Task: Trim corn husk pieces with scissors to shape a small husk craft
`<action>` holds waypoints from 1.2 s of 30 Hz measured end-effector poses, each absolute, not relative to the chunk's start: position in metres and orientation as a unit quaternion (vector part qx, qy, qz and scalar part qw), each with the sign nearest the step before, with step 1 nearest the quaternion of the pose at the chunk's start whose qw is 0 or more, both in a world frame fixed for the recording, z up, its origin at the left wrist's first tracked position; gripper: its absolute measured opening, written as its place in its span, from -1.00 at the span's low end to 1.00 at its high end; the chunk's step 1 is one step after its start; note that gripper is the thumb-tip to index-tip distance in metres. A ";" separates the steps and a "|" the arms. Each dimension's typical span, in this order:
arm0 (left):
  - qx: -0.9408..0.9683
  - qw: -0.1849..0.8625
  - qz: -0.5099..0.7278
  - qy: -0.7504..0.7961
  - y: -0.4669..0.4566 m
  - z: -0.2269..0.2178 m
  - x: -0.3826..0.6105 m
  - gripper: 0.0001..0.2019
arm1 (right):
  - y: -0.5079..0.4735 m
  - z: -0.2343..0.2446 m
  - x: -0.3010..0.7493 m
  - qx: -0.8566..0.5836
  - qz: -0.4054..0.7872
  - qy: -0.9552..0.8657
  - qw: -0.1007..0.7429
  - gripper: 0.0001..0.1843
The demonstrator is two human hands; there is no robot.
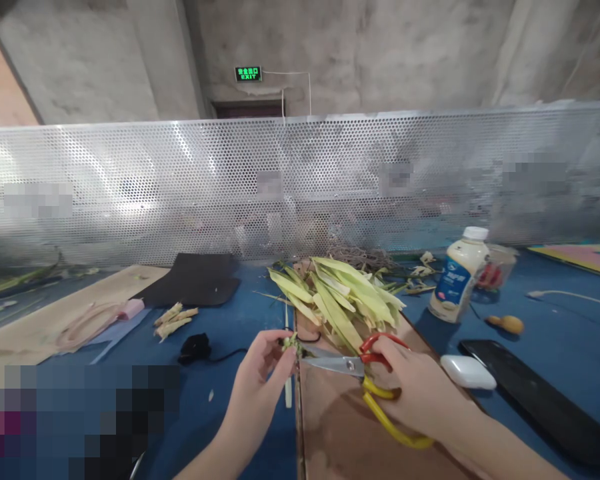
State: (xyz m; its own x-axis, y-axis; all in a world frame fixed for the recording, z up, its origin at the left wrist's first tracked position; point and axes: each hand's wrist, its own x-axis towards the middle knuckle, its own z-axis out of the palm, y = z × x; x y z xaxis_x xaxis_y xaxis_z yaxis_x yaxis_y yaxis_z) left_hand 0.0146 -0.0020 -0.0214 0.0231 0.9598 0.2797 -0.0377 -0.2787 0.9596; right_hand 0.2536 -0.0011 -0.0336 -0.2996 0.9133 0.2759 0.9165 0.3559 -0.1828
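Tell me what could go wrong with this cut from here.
1. The left hand pinches the small green piece right at the tips of the scissors, so the blades might nick the skin.
2. The piece is tiny and may slip as the right hand works the scissors.
3. The pile of leaves just behind could snag the blades.

The blue table top [230,327] carries a brown board [340,413] at the near middle, with a pile of pale green leaf strips [337,300] heaped on its far end. To the left lie a black mat [195,279], a tan paper sheet [55,320], a few cut stubs [173,319] and a small black lump [194,348] on a cord. On the right stand a white-capped bottle [459,275], a white case [467,371], and a long black slab [535,393], possibly a keyboard.
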 end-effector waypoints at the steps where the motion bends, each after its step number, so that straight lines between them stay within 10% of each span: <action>1: 0.564 0.437 0.567 0.410 -0.002 -0.021 0.015 -0.82 | -0.001 -0.034 0.254 -0.566 -0.007 -0.806 0.172 -0.72; 36: 0.542 0.449 0.575 0.416 -0.005 -0.019 0.015 -0.82 | -0.002 -0.036 0.254 -0.566 -0.023 -0.802 0.187 -0.74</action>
